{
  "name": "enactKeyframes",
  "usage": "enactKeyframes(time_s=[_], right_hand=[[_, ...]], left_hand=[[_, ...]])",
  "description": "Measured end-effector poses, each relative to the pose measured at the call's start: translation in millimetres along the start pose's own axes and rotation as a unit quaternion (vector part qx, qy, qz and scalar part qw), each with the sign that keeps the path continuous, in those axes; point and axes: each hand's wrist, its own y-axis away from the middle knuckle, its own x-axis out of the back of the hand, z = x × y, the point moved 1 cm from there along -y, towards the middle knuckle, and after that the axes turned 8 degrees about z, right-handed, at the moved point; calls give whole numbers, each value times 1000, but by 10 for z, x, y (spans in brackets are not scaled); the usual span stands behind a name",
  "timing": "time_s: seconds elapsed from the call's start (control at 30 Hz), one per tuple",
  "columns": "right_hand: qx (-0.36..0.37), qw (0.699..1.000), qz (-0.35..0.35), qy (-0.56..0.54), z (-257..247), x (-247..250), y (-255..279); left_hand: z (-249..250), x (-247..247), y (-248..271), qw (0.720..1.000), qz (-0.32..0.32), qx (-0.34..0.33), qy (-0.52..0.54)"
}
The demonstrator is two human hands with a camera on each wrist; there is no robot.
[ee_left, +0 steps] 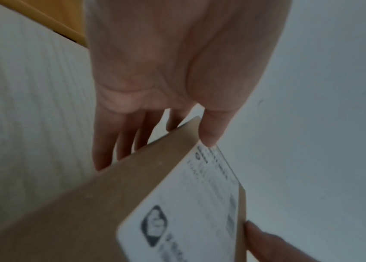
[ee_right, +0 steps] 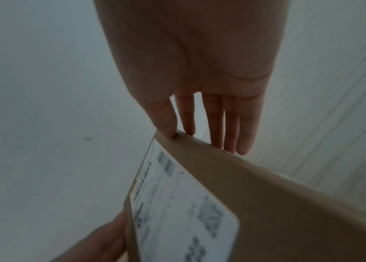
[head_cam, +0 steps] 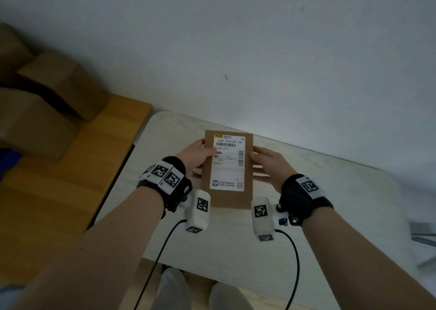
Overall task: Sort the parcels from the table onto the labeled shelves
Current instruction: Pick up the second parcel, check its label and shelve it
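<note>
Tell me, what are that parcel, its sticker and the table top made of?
Parcel: matte brown cardboard, by its dull, flat faces and crisp edges. Label: smooth white printed paper, probably adhesive, lying flat with rounded corners. Table: pale wood-grain surface, likely laminate; real wood cannot be ruled out.

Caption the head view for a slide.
Both hands, left and right, hold a labeled cardboard parcel by its sides above the pale table.
</note>
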Motion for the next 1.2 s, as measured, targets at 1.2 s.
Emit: enactKeyframes(time_s=[1.2], right_hand=[[365,906,61,-203,-1520,274,1591]], left_hand=[[1284,772,1525,911,18,-353,214]])
